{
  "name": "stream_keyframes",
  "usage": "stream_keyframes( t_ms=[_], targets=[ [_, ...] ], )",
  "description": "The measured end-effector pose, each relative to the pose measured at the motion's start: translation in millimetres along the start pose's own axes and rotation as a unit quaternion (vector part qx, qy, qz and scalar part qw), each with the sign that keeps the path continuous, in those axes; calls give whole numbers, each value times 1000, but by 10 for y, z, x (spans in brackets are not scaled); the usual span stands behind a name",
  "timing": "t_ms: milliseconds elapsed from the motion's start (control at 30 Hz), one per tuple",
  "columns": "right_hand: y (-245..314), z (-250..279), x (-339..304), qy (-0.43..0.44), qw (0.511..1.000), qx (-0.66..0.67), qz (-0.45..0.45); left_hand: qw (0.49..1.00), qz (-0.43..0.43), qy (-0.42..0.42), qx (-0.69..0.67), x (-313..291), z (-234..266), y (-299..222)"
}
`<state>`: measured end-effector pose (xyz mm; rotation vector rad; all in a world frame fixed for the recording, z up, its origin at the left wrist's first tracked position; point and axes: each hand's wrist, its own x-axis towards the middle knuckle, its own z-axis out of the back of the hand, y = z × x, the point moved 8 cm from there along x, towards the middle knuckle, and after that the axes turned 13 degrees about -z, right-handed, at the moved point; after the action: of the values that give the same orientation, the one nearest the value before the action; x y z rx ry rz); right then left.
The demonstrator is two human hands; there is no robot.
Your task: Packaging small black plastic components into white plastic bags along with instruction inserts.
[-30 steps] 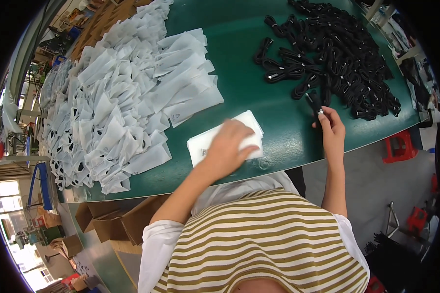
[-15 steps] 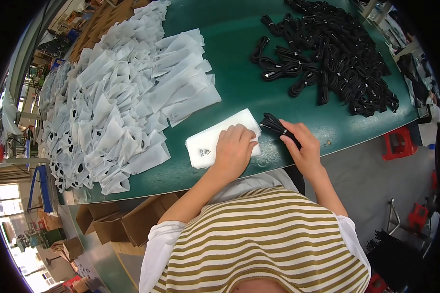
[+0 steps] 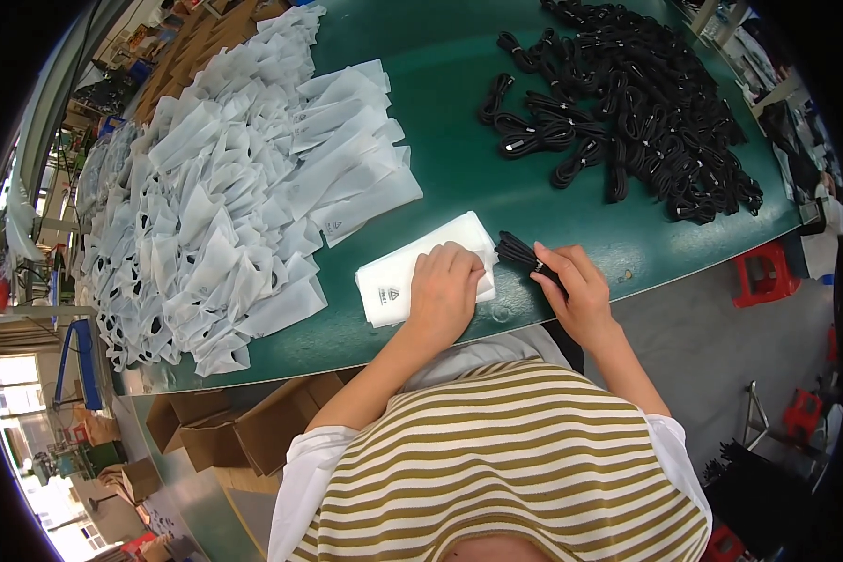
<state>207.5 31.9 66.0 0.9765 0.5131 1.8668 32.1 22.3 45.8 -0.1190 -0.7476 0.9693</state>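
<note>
Two hands work at the near edge of the green table (image 3: 459, 131). The left hand (image 3: 445, 290) lies flat, fingers together, pressing down on the right end of a white pouch (image 3: 412, 267) that sits close to that edge. The right hand (image 3: 576, 290) pinches a coiled black cable (image 3: 520, 251) between thumb and fingers, its free end touching the pouch's right end, just beside the left hand.

To the left of the pouch spreads a big heap of white pouches (image 3: 225, 187); beyond the pouch, toward the far right of the table, lies a pile of black cables (image 3: 637, 112). Below the table edge stand cardboard boxes (image 3: 244, 426), and a red stool (image 3: 763, 272) sits on the floor to the right of the pouch.

Likely trouble: the flat left palm seems to hold the pouch mouth closed, so the coil could jam against it and loosen. The pouch also lies near the table edge, so a hard push might slide it off.
</note>
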Motion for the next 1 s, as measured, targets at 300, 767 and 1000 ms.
stream_keyframes(
  t_ms=[300,767,1000],
  targets=[
    [162,-61,2,53,997,-11,59,974,125,-57,-180,-149,62,221],
    [-407,-549,-208,306,744,369,-465,985,-119,-48,-114,83,332,-207],
    [267,-264,85,110,986,118,-33,987,-77,-68,-126,157,469,-101]
  ],
)
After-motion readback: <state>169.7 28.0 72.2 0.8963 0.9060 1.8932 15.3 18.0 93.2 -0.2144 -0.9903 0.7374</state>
